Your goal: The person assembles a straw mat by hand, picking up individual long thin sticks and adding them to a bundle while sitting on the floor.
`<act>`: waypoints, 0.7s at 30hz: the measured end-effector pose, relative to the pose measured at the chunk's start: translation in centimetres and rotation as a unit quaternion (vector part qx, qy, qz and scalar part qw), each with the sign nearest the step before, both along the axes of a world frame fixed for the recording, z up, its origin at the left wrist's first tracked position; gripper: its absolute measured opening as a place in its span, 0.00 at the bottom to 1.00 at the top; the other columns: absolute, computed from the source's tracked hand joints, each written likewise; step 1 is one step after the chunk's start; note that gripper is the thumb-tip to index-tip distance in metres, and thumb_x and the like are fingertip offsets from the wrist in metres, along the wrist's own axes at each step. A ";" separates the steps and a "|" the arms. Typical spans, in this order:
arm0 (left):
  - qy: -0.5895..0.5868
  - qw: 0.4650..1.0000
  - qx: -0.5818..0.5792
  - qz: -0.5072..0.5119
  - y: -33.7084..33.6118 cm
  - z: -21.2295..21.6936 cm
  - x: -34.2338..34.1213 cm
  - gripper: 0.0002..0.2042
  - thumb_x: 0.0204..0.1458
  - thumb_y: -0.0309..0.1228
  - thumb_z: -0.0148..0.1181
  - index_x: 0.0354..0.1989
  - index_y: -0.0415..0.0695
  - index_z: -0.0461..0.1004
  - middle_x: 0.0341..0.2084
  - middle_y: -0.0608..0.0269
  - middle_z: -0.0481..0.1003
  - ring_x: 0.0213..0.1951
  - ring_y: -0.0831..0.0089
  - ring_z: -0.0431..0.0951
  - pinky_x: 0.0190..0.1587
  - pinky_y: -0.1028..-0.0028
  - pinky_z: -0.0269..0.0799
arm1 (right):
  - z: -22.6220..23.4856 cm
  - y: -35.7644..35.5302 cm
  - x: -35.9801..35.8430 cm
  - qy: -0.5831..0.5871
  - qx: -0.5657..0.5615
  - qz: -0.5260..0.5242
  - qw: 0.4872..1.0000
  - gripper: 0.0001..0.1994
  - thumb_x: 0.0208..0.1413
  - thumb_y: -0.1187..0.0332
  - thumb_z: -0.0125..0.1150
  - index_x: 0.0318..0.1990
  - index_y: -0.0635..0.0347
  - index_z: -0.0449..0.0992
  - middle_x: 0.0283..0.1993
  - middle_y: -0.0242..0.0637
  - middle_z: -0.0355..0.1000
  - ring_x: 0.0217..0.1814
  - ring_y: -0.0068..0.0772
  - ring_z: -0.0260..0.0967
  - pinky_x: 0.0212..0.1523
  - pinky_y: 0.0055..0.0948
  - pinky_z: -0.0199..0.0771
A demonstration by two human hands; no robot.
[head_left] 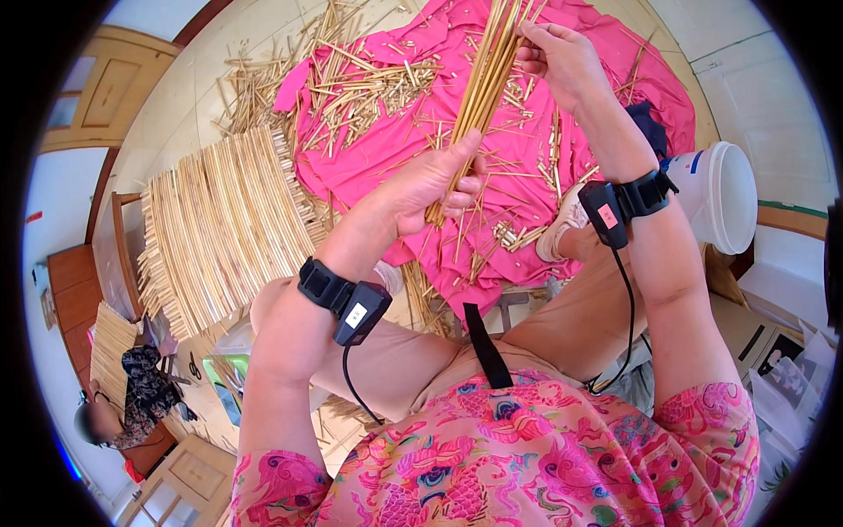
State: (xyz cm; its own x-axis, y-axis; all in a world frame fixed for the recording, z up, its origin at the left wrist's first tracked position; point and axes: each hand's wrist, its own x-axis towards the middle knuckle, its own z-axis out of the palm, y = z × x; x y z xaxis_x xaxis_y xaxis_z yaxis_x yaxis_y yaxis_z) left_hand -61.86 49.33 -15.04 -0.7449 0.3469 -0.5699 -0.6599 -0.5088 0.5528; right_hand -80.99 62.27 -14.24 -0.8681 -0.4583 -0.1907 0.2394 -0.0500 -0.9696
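over pink cloth (364, 180) — left fingers (461, 200) wrapping stalks (487, 83), right fingers (537, 54) pinching one, bucket (698, 206) — inside hidden

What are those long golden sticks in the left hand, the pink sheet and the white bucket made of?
The sticks look like dried plant stalks, perhaps straw or reed: slender, golden, slightly glossy. The sheet seems to be woven fabric, judging by its soft folds. The bucket is probably plastic: smooth, with a thick rounded rim.

Pink cloth (351, 180) on tiled floor (189, 105), loose golden stalks (378, 92) atop both.
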 end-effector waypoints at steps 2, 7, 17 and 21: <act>-0.005 1.000 -0.013 0.001 0.0 0.0 0.0 0.20 0.54 0.55 0.46 0.31 0.49 0.63 0.17 0.77 0.58 0.14 0.89 0.52 0.14 0.88 0.49 | -0.1 -0.1 0.1 0.001 -0.002 0.000 1.000 0.08 0.56 0.67 0.55 0.35 0.62 0.74 0.26 0.27 0.70 0.27 0.15 0.67 0.27 0.14 0.70; 0.013 1.000 -0.004 -0.022 -0.1 -0.3 0.0 0.18 0.55 0.52 0.47 0.27 0.51 0.60 0.17 0.78 0.57 0.15 0.89 0.52 0.15 0.87 0.49 | -0.4 -0.4 0.2 0.028 0.002 -0.008 1.000 0.08 0.54 0.68 0.57 0.32 0.65 0.73 0.25 0.34 0.71 0.24 0.21 0.70 0.25 0.18 0.73; 0.024 0.998 -0.034 -0.043 0.3 0.1 0.1 0.18 0.56 0.51 0.46 0.23 0.52 0.56 0.17 0.76 0.55 0.16 0.88 0.53 0.17 0.87 0.51 | -0.3 -0.7 0.8 0.053 0.020 -0.018 0.998 0.10 0.54 0.68 0.57 0.33 0.69 0.72 0.25 0.37 0.72 0.23 0.23 0.70 0.24 0.19 0.74; 0.027 0.998 -0.028 -0.045 0.6 -0.3 0.2 0.19 0.57 0.51 0.44 0.22 0.51 0.56 0.17 0.74 0.56 0.17 0.86 0.55 0.18 0.86 0.53 | -0.3 -0.7 0.8 0.051 0.030 -0.016 0.998 0.10 0.54 0.68 0.57 0.33 0.69 0.72 0.25 0.37 0.72 0.23 0.23 0.70 0.24 0.20 0.74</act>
State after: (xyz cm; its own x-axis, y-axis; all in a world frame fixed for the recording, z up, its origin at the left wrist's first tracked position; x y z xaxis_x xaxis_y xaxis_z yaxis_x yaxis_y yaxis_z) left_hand -61.70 49.89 -15.39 -0.7426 0.3835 -0.5492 -0.6697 -0.4163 0.6149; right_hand -80.14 61.58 -14.54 -0.8986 -0.4202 -0.1265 0.1382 0.0027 -0.9904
